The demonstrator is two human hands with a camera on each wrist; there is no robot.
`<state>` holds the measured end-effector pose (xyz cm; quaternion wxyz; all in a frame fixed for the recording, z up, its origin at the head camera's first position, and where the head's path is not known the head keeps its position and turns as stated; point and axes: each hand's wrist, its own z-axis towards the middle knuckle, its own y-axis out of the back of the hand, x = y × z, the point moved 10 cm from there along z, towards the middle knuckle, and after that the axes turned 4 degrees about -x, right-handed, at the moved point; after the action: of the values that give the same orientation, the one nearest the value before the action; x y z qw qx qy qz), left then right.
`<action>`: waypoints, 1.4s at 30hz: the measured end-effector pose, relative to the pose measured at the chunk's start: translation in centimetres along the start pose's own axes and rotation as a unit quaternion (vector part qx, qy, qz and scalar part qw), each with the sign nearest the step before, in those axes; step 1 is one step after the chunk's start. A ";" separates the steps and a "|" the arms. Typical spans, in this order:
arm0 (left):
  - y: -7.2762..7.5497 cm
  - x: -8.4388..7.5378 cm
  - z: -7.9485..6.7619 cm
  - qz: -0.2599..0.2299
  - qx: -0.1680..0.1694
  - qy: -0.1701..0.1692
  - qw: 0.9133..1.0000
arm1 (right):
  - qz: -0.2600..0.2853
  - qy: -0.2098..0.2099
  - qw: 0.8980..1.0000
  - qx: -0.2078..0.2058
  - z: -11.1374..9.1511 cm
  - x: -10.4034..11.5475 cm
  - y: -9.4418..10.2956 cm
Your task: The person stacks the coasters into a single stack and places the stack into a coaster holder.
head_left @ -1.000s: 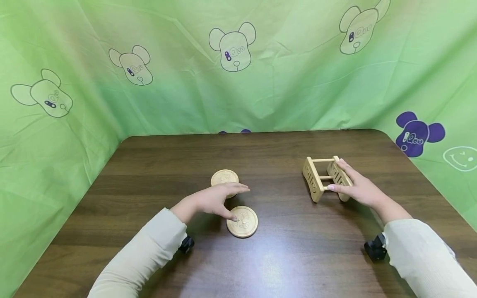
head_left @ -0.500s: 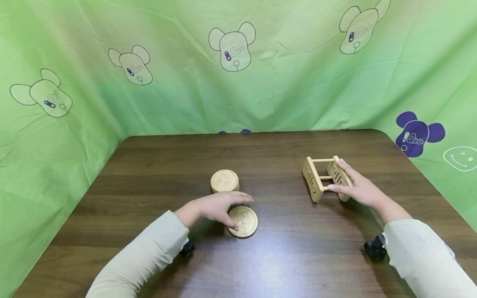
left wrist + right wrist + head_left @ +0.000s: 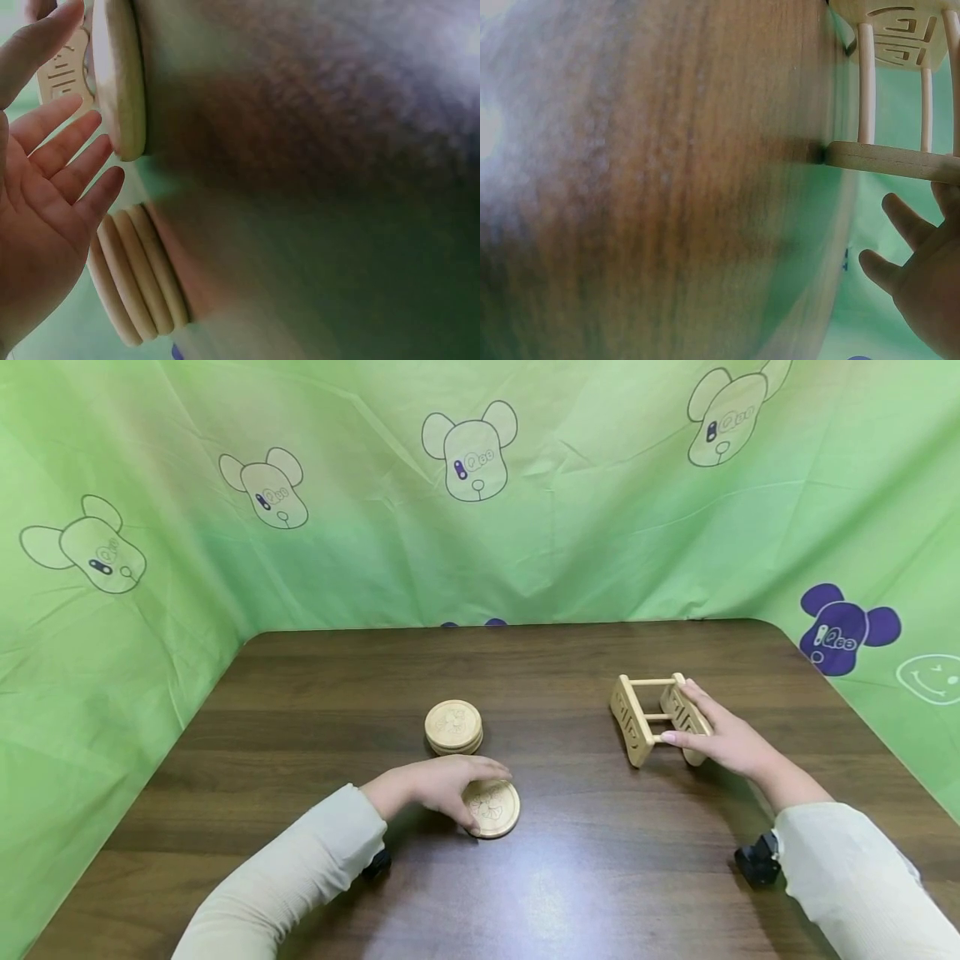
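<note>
A round wooden coaster with an engraved flower lies flat on the table. Over it is my left hand, thumb at the near edge and fingers by the far edge. In the left wrist view those fingers stretch loosely beside the coaster's rim. Just behind stands a stack of several matching coasters. To the right, a wooden coaster rack has two cut-out side panels joined by rods. My right hand holds its right panel between thumb and forefinger; two other fingers extend free in the right wrist view.
The dark wood-grain table spreads under everything. A green curtain printed with bear heads hangs behind it and along both sides. A black wrist camera sits under the right sleeve.
My left hand has moved nearer, off the stack and down around the single coaster, so more of the stack shows. The right hand and rack have stayed in place.
</note>
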<state>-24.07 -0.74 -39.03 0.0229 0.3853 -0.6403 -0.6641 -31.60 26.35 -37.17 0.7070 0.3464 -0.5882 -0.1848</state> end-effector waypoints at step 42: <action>-0.6 -0.7 0.1 0.041 -0.005 -0.047 0.998 | 0.007 -0.002 1.000 0.005 -0.2 0.6 0.0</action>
<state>-23.37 -0.23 -39.26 0.0224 0.3271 -0.6526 -0.6831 -31.30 25.99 -36.79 0.7051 0.3458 -0.5931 -0.1777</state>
